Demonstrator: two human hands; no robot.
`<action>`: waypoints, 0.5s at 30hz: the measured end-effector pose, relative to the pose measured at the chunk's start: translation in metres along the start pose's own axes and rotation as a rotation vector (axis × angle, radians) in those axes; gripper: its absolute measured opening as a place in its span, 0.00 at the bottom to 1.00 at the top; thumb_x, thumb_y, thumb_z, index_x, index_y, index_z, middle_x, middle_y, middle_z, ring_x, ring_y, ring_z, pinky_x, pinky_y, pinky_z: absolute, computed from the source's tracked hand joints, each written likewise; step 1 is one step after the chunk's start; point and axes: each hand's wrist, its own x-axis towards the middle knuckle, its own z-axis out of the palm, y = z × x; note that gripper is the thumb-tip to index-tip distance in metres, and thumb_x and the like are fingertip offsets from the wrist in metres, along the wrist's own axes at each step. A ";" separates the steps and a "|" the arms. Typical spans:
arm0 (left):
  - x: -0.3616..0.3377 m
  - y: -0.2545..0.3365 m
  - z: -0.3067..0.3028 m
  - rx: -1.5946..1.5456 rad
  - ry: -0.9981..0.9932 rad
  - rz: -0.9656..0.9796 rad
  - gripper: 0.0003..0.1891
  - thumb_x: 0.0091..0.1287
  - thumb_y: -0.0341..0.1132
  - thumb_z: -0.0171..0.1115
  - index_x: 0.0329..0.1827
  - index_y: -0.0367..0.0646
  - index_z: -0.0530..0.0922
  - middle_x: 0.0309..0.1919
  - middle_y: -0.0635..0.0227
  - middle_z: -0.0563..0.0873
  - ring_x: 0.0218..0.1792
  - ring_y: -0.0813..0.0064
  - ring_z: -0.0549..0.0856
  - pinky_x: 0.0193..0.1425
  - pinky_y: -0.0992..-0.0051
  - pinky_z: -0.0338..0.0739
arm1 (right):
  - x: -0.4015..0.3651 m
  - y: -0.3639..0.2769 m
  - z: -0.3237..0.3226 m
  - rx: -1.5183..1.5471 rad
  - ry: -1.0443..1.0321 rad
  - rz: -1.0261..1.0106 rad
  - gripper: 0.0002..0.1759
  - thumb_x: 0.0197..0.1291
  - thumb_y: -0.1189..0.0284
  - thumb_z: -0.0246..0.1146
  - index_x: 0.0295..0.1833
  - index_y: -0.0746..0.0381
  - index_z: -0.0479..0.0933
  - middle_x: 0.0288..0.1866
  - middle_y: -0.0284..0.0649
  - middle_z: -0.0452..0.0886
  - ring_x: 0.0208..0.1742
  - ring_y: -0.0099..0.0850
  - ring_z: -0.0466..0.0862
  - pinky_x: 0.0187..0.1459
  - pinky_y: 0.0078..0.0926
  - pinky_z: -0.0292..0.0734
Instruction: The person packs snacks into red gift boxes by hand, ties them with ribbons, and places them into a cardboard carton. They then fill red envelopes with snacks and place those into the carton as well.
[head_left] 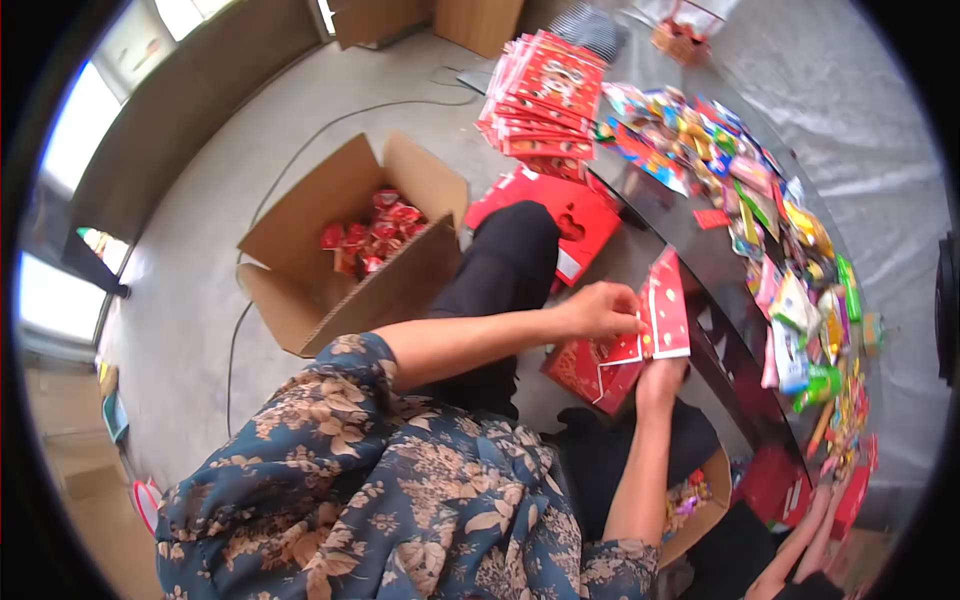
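Note:
Over my lap I hold a red paper box (665, 305) with white dots and a pointed top. My left hand (603, 312) is at its left side, fingers bent and pinched at the edge of the card. From below, my right hand (661, 382) grips the box, its fingers partly hidden behind the card. A red patterned piece (590, 372) lies beneath, touching or joined to the box; I cannot tell which. Further up, a stack of flat red printed cards (548, 95) rests on a red box (575, 215) beside my knee.
An open cardboard box (310, 215) with red wrapped items (375, 235) stands on the floor at left. Heaps of colourful packets (790, 300) cover the dark table's far side. Another cardboard box (715, 515) holds small sweets. At lower right, another person's hands (828, 475) touch red packaging.

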 end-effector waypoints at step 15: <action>0.032 -0.027 0.025 0.432 0.194 0.264 0.13 0.56 0.38 0.62 0.42 0.43 0.83 0.38 0.56 0.86 0.43 0.54 0.85 0.47 0.58 0.78 | 0.014 0.018 -0.037 -0.116 -0.207 0.049 0.21 0.66 0.70 0.63 0.63 0.62 0.72 0.59 0.39 0.76 0.57 0.32 0.77 0.58 0.32 0.75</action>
